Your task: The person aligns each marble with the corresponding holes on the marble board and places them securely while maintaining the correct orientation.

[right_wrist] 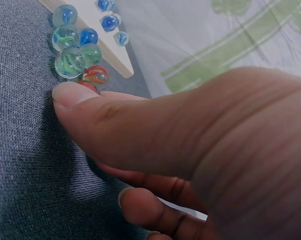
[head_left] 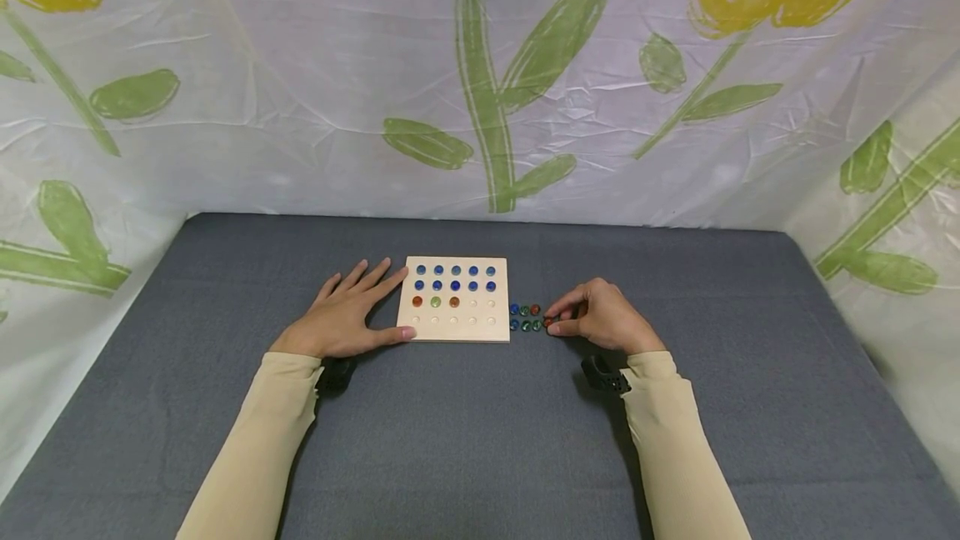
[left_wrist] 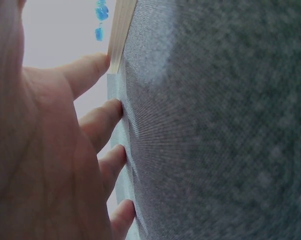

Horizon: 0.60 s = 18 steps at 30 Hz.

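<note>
A pale wooden board with rows of round hollows lies on the table. Its two back rows hold blue marbles; the third row has an orange-red marble, a green marble and another orange-red one on its left side. My left hand is spread at the board's left edge, thumb at the front corner and index finger at the back. Right of the board, my right hand pinches a red marble between thumb and fingers; the thumb partly hides it.
Against the board's right side lie several loose marbles in two short rows: blue, green and one red-orange. A grey cloth covers the table. Behind it hangs a white sheet printed with flowers.
</note>
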Tool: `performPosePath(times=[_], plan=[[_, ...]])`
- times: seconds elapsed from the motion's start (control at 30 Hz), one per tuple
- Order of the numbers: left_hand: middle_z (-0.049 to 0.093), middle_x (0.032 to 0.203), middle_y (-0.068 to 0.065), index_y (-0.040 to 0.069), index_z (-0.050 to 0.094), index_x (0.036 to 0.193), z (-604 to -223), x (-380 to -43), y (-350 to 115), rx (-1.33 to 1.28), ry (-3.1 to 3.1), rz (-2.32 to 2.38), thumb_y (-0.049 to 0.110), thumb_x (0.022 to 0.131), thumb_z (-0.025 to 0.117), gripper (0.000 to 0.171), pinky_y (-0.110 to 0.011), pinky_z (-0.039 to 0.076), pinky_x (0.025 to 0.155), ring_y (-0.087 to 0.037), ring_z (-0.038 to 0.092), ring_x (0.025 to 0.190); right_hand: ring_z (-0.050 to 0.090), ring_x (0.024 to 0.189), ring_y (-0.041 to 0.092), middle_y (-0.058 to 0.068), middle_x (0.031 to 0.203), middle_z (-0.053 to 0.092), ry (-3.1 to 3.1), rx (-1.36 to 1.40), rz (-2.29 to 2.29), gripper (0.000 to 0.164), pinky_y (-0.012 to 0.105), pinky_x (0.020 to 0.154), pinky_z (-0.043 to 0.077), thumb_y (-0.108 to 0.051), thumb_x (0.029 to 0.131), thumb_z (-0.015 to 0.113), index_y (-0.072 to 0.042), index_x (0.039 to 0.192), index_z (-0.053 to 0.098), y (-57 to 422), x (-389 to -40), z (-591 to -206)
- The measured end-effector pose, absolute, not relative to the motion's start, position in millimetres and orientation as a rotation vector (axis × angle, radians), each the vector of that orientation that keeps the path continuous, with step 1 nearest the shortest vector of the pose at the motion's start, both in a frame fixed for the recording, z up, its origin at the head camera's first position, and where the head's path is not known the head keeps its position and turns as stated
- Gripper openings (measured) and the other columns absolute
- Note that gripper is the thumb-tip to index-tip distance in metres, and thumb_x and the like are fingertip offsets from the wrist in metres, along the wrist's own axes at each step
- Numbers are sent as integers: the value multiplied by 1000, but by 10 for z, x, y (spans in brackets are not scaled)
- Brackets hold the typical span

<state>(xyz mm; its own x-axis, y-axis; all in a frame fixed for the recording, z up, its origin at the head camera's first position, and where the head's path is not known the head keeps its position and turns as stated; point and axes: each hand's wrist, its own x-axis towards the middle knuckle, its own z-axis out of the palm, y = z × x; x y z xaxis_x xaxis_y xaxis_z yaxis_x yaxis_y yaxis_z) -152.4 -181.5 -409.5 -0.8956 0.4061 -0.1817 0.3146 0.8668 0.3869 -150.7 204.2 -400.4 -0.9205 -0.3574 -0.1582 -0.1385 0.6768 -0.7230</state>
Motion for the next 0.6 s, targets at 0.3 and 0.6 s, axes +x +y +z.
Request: performPosePath(times=[0.3, 0.6], plan=[[16, 169, -13, 20, 24, 163, -4105, -1532, -1813, 546, 2779, 508, 73, 87, 62, 101, -66, 3, 119, -42, 7, 154, 51, 58, 16, 1, 81, 70, 2630, -426, -1108, 16, 28, 51, 43, -13, 84, 85, -8, 99, 82, 2054, -1493, -3973], [16, 169, -13, 20, 25, 163, -4114, -1530, -1819, 541, 2785, 508, 73, 86, 63, 101, -66, 4, 119, -41, 7, 154, 56, 61, 16, 0, 81, 68, 2717, -445, -1170, 15, 28, 53, 47, -13, 84, 85, -9, 98, 83, 2024, -1501, -3967]])
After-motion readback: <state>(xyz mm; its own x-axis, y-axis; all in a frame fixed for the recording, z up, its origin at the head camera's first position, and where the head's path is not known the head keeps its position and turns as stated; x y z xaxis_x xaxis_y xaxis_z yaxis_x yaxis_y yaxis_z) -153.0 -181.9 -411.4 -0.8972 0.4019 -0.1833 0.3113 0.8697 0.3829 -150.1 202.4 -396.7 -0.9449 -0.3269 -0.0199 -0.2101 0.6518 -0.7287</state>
